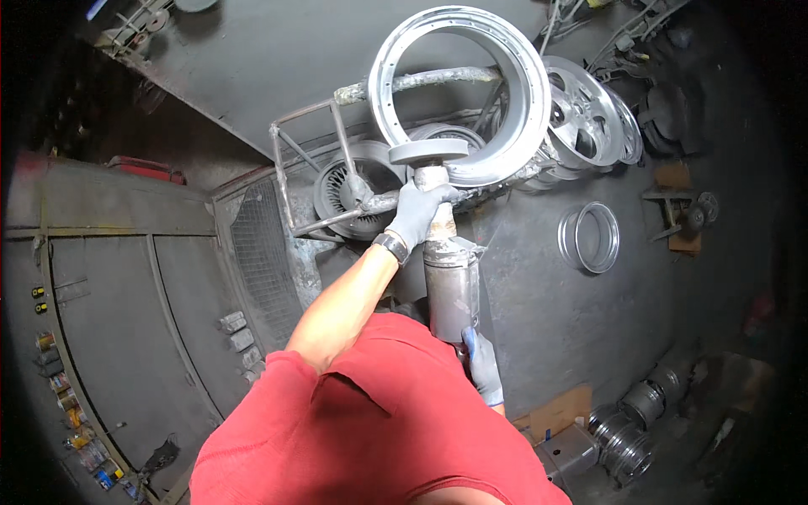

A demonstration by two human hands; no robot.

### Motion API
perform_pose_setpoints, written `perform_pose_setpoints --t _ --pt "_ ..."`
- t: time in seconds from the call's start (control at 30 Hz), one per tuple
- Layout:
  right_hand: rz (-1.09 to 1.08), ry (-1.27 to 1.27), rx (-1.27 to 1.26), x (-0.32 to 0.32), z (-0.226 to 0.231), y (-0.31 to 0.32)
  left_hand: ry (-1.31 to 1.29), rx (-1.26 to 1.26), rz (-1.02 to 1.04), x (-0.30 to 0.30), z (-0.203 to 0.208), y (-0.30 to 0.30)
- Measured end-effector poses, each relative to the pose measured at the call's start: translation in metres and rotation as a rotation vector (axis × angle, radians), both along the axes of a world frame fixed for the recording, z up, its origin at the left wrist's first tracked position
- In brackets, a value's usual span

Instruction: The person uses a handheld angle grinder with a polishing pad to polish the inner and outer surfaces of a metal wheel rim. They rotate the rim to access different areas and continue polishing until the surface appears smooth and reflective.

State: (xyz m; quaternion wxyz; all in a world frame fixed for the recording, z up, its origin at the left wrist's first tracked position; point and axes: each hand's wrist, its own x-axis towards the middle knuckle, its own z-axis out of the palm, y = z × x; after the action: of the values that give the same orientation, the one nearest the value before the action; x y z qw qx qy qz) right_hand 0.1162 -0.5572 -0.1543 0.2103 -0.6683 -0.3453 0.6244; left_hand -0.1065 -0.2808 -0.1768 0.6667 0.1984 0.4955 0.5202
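Note:
Both my hands wear grey gloves and hold a large metal-bodied power polisher (452,290). My left hand (417,212) wraps round its narrow front neck, just below a thick round grey disc (427,151). At the rear end of the body, my right hand (482,366) is closed round the tool, partly hidden behind it. A silvery wheel rim ring (534,93) with small holes round its edge rests on a metal pipe stand (341,139). The disc overlaps the ring's lower left edge; I cannot tell whether they touch.
Spoked alloy wheels (585,114) lean right of the stand, and a mesh-spoked wheel (358,189) sits behind it. One loose rim (589,237) lies on the floor. More rims (623,442) are at lower right, beside cardboard (555,412). Cans (71,412) line the left side.

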Motion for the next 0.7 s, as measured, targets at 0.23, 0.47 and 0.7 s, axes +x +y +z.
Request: perform_pose_setpoints --t 0.23,0.47,0.7 --pt "-0.043 0.022 0.031 0.074 -0.014 -0.024 0.151 -0.069 -0.022 0.083 -0.03 -0.027" --pt "-0.021 0.098 0.038 0.129 -0.015 0.003 0.225 -0.044 0.034 0.132 -0.032 -0.015" --pt "0.147 0.042 -0.09 0.154 -0.045 0.018 0.227 -0.137 0.121 0.117 -0.016 -0.017"
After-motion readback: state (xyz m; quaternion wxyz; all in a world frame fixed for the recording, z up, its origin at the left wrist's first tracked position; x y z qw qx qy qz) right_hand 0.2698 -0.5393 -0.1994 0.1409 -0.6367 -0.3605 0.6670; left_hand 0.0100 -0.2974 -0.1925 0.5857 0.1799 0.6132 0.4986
